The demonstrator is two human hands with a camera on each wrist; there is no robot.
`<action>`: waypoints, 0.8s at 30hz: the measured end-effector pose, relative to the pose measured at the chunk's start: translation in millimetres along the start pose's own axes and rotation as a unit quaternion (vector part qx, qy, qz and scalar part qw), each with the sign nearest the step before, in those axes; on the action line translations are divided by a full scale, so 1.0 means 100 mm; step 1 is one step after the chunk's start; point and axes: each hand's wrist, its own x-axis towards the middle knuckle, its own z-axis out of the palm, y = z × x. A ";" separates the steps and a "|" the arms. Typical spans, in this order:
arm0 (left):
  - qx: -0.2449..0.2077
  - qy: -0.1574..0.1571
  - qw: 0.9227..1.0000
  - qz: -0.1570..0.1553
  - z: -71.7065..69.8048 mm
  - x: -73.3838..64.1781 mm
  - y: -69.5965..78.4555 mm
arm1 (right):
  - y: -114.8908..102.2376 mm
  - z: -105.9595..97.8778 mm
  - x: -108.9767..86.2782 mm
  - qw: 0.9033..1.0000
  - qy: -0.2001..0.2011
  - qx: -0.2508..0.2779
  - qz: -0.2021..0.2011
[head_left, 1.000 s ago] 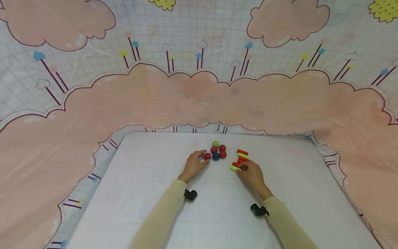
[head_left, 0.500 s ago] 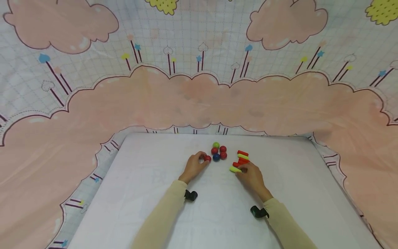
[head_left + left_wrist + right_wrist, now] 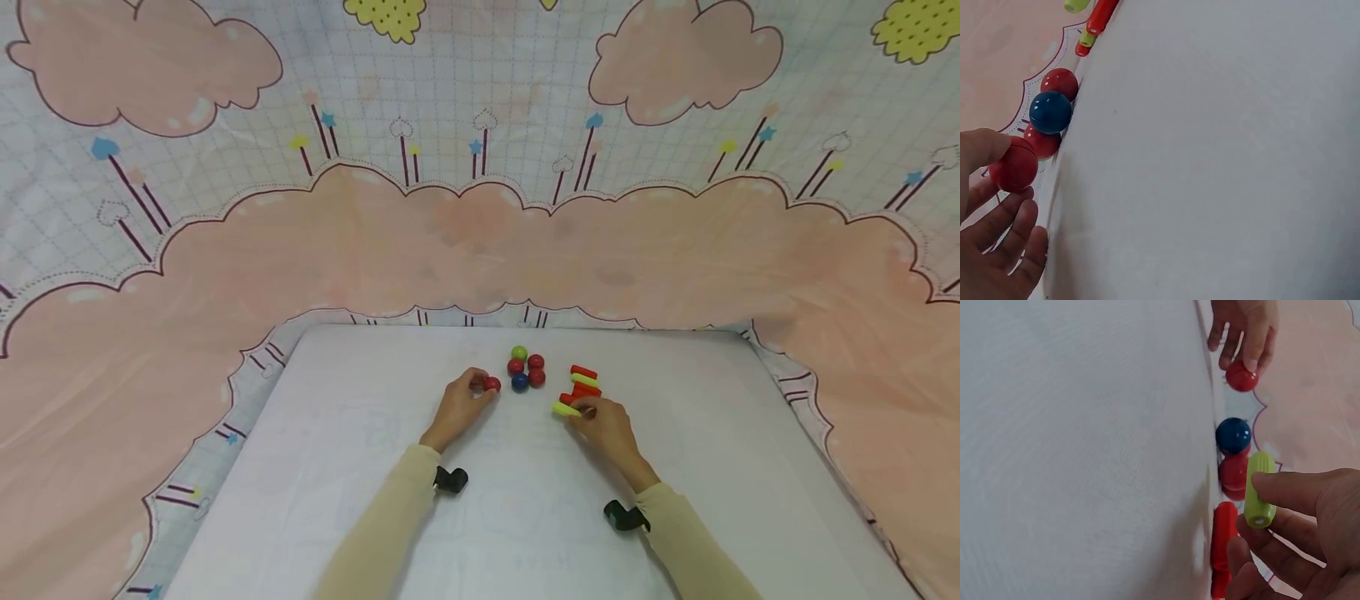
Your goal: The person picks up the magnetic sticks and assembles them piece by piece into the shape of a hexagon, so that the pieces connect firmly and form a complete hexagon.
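Note:
In the head view my left hand pinches a red ball between thumb and fingers, just left of a cluster of balls. The left wrist view shows the thumb over that ball and the other fingers spread below. A blue ball is the nearest of the cluster. My right hand pinches a short yellow-green ribbed stick, thumb on its side, at the near end of a group of similar sticks. A red stick lies just beyond it, partly hidden by the fingers in the head view.
Behind the blue ball sit several red balls and a green ball. More sticks, a red one and a yellow-green one, lie beyond my right hand. The white table ends at a patterned cloth.
My left fingers have closed on the red ball and drawn it slightly left, away from the blue ball. The yellow-green stick in my right hand has shifted slightly away from the red one.

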 end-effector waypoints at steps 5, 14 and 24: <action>-0.026 0.000 0.999 -0.023 -0.03 -0.06 0.03 | -0.05 -0.02 -0.04 1.000 -0.009 0.016 -0.002; -0.069 0.015 0.997 -0.024 -0.09 -0.19 0.12 | -0.18 -0.08 -0.09 0.998 -0.024 0.038 -0.040; -0.100 -0.005 0.995 -0.018 -0.12 -0.36 0.27 | -0.36 -0.17 -0.18 0.996 -0.016 0.054 -0.065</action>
